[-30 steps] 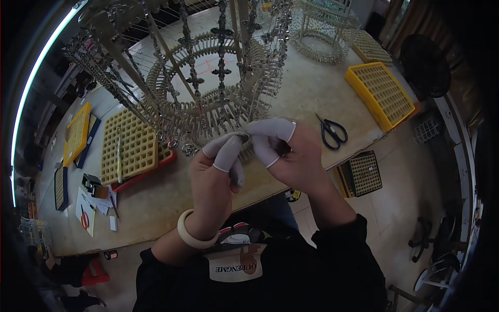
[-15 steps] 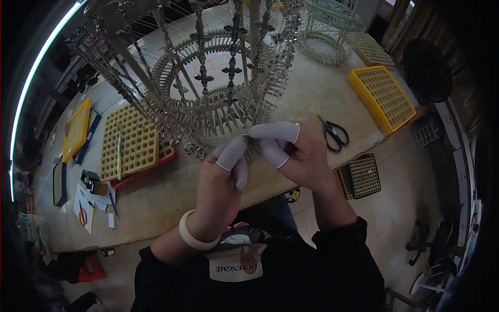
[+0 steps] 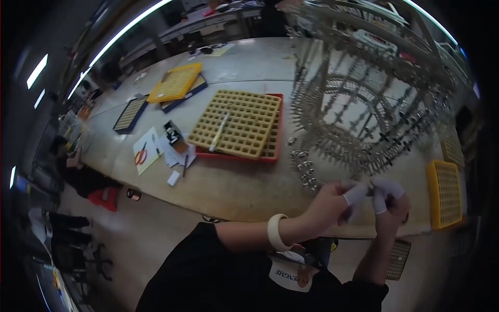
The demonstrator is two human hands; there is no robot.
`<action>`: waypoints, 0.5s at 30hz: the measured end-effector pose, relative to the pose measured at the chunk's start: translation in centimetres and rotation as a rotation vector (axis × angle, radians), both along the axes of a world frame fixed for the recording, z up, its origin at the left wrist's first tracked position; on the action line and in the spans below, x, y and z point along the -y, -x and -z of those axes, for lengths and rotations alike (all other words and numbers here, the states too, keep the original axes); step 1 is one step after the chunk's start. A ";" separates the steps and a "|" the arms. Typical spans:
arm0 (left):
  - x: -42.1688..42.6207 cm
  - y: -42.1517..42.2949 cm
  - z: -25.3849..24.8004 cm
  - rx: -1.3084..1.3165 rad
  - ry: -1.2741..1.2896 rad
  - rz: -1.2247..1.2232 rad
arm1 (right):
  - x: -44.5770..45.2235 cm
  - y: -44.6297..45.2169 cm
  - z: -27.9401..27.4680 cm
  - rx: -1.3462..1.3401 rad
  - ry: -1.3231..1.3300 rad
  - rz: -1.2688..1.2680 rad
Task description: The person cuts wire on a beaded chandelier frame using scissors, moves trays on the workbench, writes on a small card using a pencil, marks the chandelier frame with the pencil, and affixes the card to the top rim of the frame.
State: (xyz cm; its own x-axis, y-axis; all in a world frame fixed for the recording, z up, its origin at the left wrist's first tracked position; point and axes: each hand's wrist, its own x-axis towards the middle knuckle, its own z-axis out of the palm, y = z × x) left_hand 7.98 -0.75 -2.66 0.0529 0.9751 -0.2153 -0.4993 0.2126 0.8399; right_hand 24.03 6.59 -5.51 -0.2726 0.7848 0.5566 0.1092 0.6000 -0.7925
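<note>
My left hand (image 3: 331, 202), with a cream bangle at the wrist and pale finger covers, is closed in a pinch. My right hand (image 3: 392, 204), also in pale finger covers, pinches close beside it, and their fingertips nearly meet. A small dark bit shows between the fingertips, too small and blurred to name. Both hands are just below the near rim of a tall round rack (image 3: 364, 165). Beaded metal chains (image 3: 397, 140) with cross-shaped pieces are strung on it. Shiny silver pieces (image 3: 307, 169) hang in a cluster to the left of my left hand.
A yellow grid tray (image 3: 234, 125) lies on a red tray (image 3: 279, 132), with a marker-like stick (image 3: 219, 132) on top. Orange-handled scissors (image 3: 140, 155) rest on paper further left. Another yellow tray (image 3: 446, 195) stands at the right. A person (image 3: 78, 169) is at the table's far left.
The view has swung left, so the rack and both hands appear further right. My hands stay pinched together by the rack's rim. The black-handled scissors no longer show clearly.
</note>
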 end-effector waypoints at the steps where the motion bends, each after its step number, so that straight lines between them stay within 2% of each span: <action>1: -0.2 -0.1 0.7 -0.025 -0.081 -0.016 | 0.1 0.2 -0.1 -0.013 -0.016 0.016; 6: -0.6 -0.1 0.3 -0.145 -0.231 -0.091 | -0.1 0.4 -0.6 0.001 -0.069 0.055; 8: -0.7 -0.3 0.5 -0.278 -0.278 -0.134 | -0.2 0.3 -0.4 0.001 -0.112 0.033; 12: -0.6 -0.4 0.5 -0.289 -0.293 -0.143 | 0.0 0.2 -0.9 0.046 -0.084 0.048; 15: -0.5 -0.4 0.5 -0.134 -0.234 -0.099 | -0.2 0.1 -0.6 0.029 -0.103 0.044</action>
State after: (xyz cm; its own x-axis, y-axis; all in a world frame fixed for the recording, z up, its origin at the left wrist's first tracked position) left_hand 8.39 -0.28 -3.14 -0.0586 0.9981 0.0179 -0.3894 -0.0393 0.9202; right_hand 23.98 6.74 -4.94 -0.2562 0.7356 0.6271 0.1592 0.6720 -0.7232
